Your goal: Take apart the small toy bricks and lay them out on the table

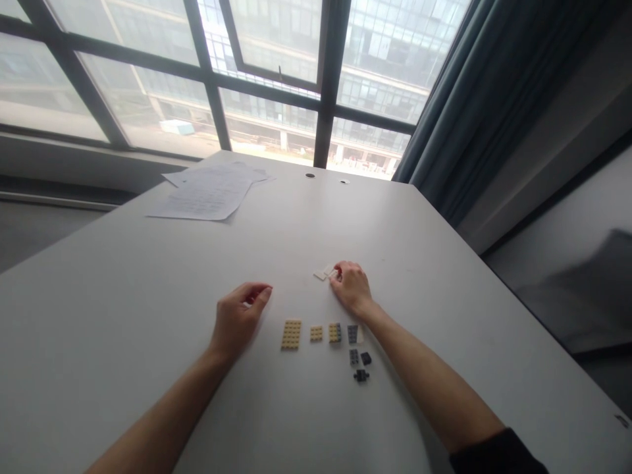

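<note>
My right hand (351, 284) is at the small cream-white flat building pieces (320, 274), with thumb and fingertips pinched on one of them. Left of the brick row, my left hand (241, 316) rests on the table, fingers curled in and thumb against the index finger; nothing shows in it. Between my forearms lie a large tan studded plate (291, 335), a smaller tan plate (316, 334), a tan-and-grey piece (334, 333) and a dark grey plate (352, 334). Nearer me are a grey brick (353, 357), a black brick (366, 359) and a black piece with side pegs (361, 376).
All of this is on a wide white table (123, 316). Printed paper sheets (202, 194) lie at its far left. Two cable holes are near the far edge, by the window (276, 125). A blue-grey curtain (459, 118) hangs at the right.
</note>
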A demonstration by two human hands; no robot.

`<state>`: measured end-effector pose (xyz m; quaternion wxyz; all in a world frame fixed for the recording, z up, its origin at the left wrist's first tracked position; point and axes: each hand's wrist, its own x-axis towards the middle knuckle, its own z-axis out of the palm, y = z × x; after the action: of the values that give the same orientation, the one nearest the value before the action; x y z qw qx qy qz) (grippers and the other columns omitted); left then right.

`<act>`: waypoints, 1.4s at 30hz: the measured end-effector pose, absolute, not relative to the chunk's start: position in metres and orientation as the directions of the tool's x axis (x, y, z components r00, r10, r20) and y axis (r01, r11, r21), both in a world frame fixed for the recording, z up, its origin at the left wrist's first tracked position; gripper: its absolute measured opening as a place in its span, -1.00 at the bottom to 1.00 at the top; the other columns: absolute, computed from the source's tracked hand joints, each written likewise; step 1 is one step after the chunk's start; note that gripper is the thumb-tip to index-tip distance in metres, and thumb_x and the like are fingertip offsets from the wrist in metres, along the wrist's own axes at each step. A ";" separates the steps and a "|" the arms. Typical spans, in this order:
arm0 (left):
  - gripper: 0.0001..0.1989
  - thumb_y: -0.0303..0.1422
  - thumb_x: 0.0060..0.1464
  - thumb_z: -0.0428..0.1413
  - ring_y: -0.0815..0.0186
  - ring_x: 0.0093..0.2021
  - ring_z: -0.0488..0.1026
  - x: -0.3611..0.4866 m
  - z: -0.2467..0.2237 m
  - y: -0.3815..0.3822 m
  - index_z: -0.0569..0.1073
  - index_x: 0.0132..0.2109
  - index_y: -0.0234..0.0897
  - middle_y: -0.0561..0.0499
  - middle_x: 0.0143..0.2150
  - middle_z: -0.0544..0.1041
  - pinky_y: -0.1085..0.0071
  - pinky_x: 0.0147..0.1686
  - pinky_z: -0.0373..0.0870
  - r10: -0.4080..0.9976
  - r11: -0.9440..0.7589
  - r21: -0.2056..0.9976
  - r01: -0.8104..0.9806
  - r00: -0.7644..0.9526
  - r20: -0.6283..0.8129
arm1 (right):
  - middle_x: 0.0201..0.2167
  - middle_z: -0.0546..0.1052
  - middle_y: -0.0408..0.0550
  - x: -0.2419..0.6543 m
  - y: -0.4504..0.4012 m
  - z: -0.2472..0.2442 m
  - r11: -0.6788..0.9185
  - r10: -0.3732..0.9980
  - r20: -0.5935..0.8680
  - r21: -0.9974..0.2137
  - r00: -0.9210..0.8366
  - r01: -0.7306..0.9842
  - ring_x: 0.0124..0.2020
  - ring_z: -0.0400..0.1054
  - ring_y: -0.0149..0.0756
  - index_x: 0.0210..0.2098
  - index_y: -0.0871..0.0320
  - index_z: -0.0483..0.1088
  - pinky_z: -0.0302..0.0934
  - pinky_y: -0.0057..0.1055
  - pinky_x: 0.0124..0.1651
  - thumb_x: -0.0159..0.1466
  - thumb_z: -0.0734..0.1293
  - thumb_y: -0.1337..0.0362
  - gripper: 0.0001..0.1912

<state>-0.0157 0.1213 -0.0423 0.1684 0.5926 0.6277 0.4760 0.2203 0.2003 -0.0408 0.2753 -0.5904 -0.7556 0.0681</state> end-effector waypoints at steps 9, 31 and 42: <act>-0.81 -0.28 0.16 0.04 0.21 -0.13 0.42 -0.010 -0.042 0.115 0.50 -0.21 -0.24 -0.05 -0.19 0.55 0.26 -0.06 0.31 0.730 -0.465 0.377 0.801 0.106 0.676 | -0.29 0.52 -0.08 0.280 0.142 -0.015 0.578 0.803 0.488 -0.500 -0.342 0.645 -0.19 0.34 -0.23 -0.23 0.12 0.39 0.23 -0.30 -0.07 0.08 0.38 0.39 -0.77; -0.67 -0.10 0.22 -0.02 0.21 0.10 0.28 0.091 -0.026 0.083 0.39 0.03 -0.10 0.02 -0.02 0.49 0.15 0.22 -0.09 0.577 -0.811 0.180 0.557 0.710 0.403 | -0.35 0.55 -0.06 0.322 0.091 -0.022 0.260 0.964 0.238 -0.939 -0.120 0.225 -0.32 0.40 -0.24 -0.35 0.09 0.41 0.27 -0.29 -0.20 0.15 0.30 0.20 -0.88; -0.69 -0.10 0.19 0.03 0.19 0.08 0.30 0.091 -0.029 0.083 0.43 -0.02 -0.14 0.00 -0.04 0.49 0.14 0.20 -0.03 0.573 -0.807 0.113 0.580 0.720 0.391 | -0.29 0.55 -0.07 0.325 0.088 -0.020 0.364 0.928 0.267 -0.799 -0.259 0.480 -0.30 0.38 -0.26 -0.36 0.08 0.46 0.29 -0.30 -0.17 0.10 0.37 0.30 -0.91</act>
<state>0.0908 0.0827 -0.0292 -0.0086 0.9274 0.3108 0.2078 0.3255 0.0879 -0.0201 0.3759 -0.4788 -0.7352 0.2983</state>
